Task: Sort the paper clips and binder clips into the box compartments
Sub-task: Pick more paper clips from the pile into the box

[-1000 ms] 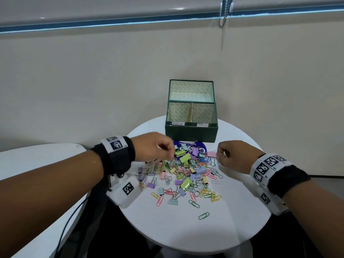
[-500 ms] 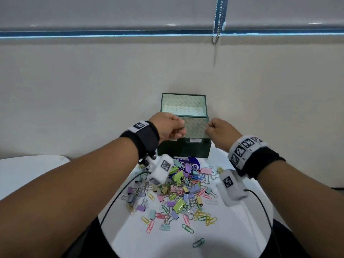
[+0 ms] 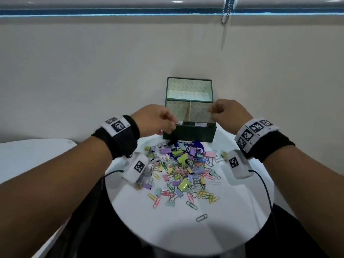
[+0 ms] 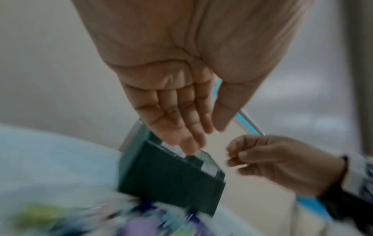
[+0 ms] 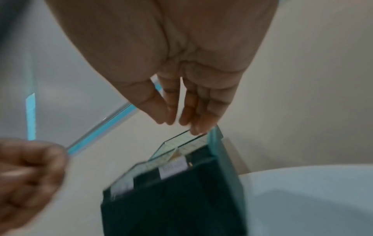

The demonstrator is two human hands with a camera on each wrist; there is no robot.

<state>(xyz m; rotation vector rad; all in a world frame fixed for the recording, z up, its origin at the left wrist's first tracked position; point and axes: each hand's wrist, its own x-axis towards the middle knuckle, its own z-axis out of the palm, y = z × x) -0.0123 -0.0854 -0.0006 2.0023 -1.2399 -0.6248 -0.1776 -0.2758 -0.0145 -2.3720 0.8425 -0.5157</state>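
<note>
The dark green box (image 3: 188,135) stands at the back of the round white table (image 3: 186,233), lid up, with two front compartments split by a divider. My left hand (image 3: 173,125) hovers over the box's front left corner; in the left wrist view its fingers (image 4: 189,127) are straight, the thumb is apart, and it holds nothing. My right hand (image 3: 212,110) is above the right compartment, fingers curled. In the right wrist view its thumb and forefinger tips (image 5: 169,121) meet, with no clip visible between them. A pile of pastel paper clips and binder clips (image 3: 184,168) lies in front of the box.
The box's open lid (image 3: 189,88) leans back towards the wall. A blue disc (image 3: 197,146) lies partly under the pile. One loose paper clip (image 3: 201,217) sits nearer me. A second white table (image 3: 28,155) adjoins on the left. Cables hang from both wrist cameras.
Both hands rose from the pile to the box a second ago and have stayed above its front compartments. The left hand's fingers have since straightened out.
</note>
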